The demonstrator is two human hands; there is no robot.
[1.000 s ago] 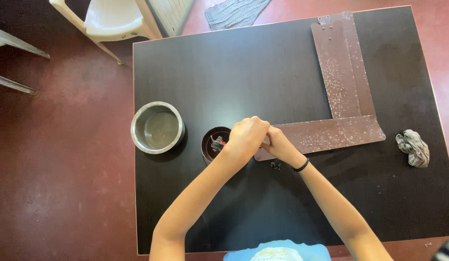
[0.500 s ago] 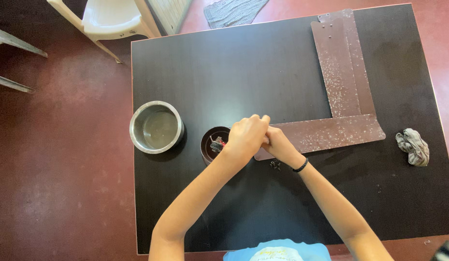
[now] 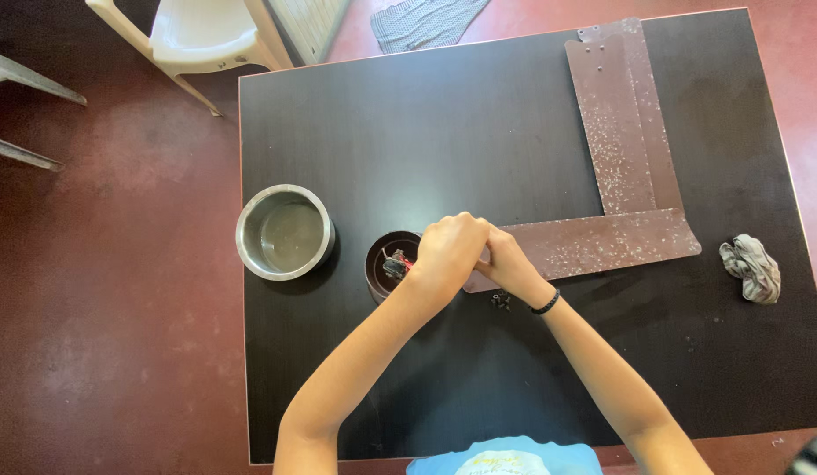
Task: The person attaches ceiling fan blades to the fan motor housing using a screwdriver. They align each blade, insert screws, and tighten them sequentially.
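Both hands meet at the near end of the speckled brown L-shaped panel (image 3: 602, 242) — left hand (image 3: 448, 251) curled shut, right hand (image 3: 505, 264) pinching; what they grip is hidden. Tiny dark screws (image 3: 501, 302) beside the wrist could get bumped and roll away.

You had both hands pressed together over the near left end of the L-shaped panel (image 3: 615, 198) — a flat, brown piece speckled with pale flecks, lying face up on the dark table. Its long leg ran toward the far edge, its short leg pointed left, toward you. Your left hand (image 3: 450, 252) was closed over that end, your right hand (image 3: 507, 263) touching it. Just left sat a small dark bowl (image 3: 384, 260) — upright, small parts inside.
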